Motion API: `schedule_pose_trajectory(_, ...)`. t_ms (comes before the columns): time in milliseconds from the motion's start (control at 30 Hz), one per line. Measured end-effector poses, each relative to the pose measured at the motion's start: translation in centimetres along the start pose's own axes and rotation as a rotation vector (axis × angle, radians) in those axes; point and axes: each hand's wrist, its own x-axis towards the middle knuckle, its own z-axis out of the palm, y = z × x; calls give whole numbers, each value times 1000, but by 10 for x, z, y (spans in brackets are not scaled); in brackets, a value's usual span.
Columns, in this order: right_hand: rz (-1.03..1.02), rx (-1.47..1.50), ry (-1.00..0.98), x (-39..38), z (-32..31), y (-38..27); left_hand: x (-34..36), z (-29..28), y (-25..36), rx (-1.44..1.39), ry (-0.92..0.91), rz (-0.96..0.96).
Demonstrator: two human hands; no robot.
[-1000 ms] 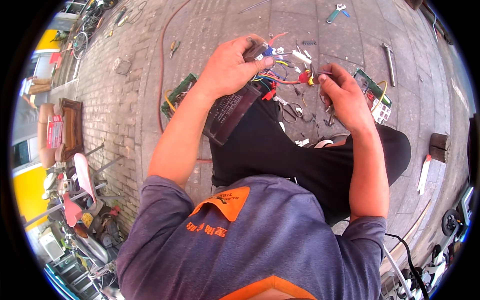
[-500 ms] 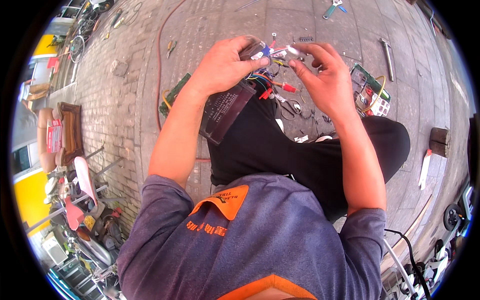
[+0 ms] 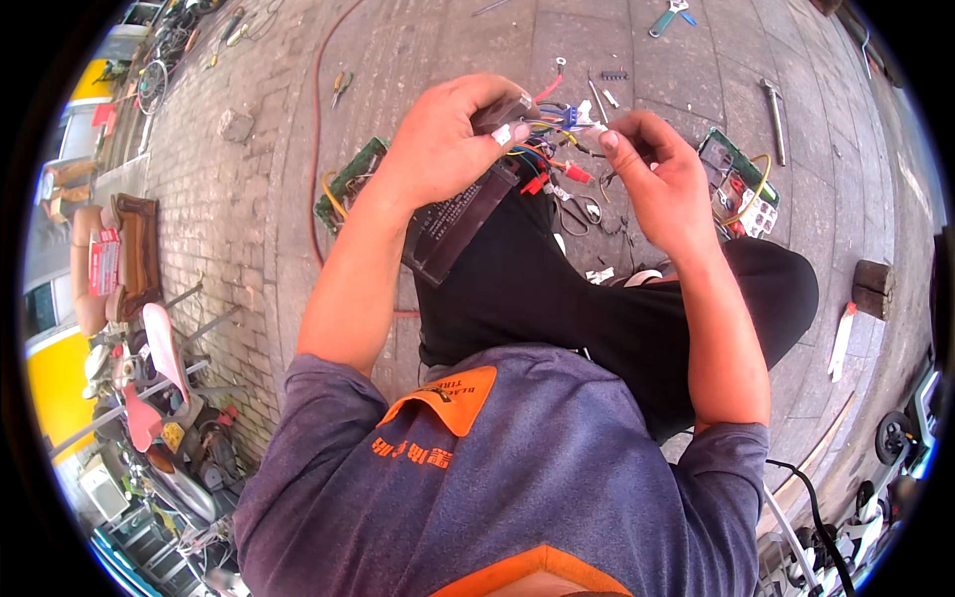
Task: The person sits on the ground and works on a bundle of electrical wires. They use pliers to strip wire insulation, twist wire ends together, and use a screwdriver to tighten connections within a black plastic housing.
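Note:
Raised over my lap, my left hand (image 3: 448, 144) is closed on a bundle of thin coloured wires (image 3: 542, 126), with a small dark brown case (image 3: 500, 115) beside its fingers. My right hand (image 3: 662, 174) pinches a white plug connector (image 3: 594, 130) at the wires' other end. Between the two hands sits a blue connector (image 3: 571, 115). Below my left hand, a flat brown box (image 3: 460, 227) with a printed label rests on my left thigh. More wires with red connectors (image 3: 577, 173) hang beside it, and a red lead ends in a ring terminal (image 3: 561, 62).
Green tool cases (image 3: 731, 164) lie at both sides. On the paving are a hammer (image 3: 774, 119), an adjustable wrench (image 3: 665, 20), pliers (image 3: 341, 88), scissors (image 3: 580, 212) and a red hose (image 3: 316, 129). A brown block (image 3: 872, 289) stands at the right.
My right hand has come a little lower, its fingers closing around the white connector. The blue connector has moved right, away from my left hand. The wires now stretch between both hands.

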Motion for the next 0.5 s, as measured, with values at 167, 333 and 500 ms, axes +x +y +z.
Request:
schedule_pose_trajectory(167, -414, -412, 163, -10, 5, -17, -4, -3, 2, 32, 21, 63)
schedule_pose_trajectory(333, -479, -415, 130, -14, 8, -21, -7, -2, 2, 46, 64, 71)
schedule_pose_trajectory(500, -368, -360, 65, -16, 12, -18, -11, -4, 9, 91, 17, 140)
